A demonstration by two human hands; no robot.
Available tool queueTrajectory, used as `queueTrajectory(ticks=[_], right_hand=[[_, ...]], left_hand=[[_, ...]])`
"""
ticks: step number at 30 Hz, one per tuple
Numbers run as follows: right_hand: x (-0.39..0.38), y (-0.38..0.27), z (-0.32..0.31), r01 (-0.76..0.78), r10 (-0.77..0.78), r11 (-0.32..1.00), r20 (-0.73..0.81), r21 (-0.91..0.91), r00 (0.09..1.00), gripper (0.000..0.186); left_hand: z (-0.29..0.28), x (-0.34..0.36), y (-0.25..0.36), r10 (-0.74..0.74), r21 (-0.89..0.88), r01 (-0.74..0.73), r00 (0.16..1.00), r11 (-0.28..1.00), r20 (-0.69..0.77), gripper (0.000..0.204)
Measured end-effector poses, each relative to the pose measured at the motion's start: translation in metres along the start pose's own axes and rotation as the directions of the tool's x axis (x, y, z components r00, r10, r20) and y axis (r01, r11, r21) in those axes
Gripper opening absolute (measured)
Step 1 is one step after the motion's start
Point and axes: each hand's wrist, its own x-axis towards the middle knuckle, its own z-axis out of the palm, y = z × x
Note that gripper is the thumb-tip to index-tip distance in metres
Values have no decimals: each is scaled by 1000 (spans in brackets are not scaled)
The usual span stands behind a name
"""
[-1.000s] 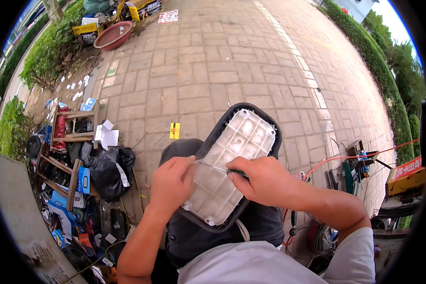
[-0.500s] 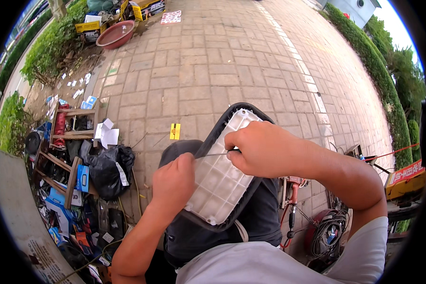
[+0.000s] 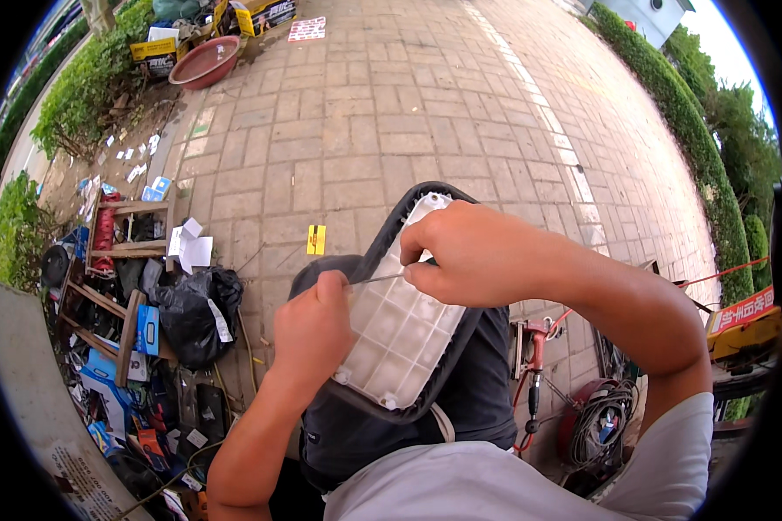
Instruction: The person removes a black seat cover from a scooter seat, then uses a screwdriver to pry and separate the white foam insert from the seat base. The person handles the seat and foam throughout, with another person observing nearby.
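An upturned padded seat [image 3: 393, 337] rests across my lap, its pale ribbed plastic underside facing up and a black cover wrapped round the rim. A thin metal rod [image 3: 378, 279] stretches over this underside between my two hands. My right hand [image 3: 473, 253] is closed round one end, where a bit of dark handle shows at the fingers. Near the seat's left edge, my left hand [image 3: 313, 328] is closed at the rod's other end; its fingertips are partly hidden. My dark-trousered legs support the seat from below.
Left of me lie a black plastic bag [image 3: 202, 317], a wooden frame [image 3: 130, 339] and scattered boxes. To the right are a red-handled air tool [image 3: 537, 352] and a coil of cable [image 3: 606, 421]. A reddish basin [image 3: 205, 62] sits far left on the paving.
Both hands have shifted slightly left and the right one a little upward, with the rod now more tilted. The whole view has moved slightly; the seat stays on my lap.
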Motion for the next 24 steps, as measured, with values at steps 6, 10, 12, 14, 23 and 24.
queueTrajectory(ticks=[6,10,12,14,23,24], right_hand=[[-1,4,4,-48,50,998,38,-36,998,29],[-2,3,4,-20,20,999,11,-32,1000,29],[2,4,6,-31,32,999,26,-25,999,28],[6,3,7,-45,48,997,43,-59,998,28],[-1,-19,19,-85,82,970,-25,-228,996,21],[-8,-13,30,-101,91,979,-67,-177,994,20]], left_hand=[[1,1,0,9,8,-9,1000,1000,-4,14],[1,0,1,11,12,-11,1000,1000,-6,14],[0,2,1,4,28,-4,1000,1000,9,14],[0,2,0,7,22,-7,1000,1000,11,14],[3,-1,-2,41,24,-41,999,999,-4,15],[3,-1,-3,55,23,-55,998,998,-13,15]])
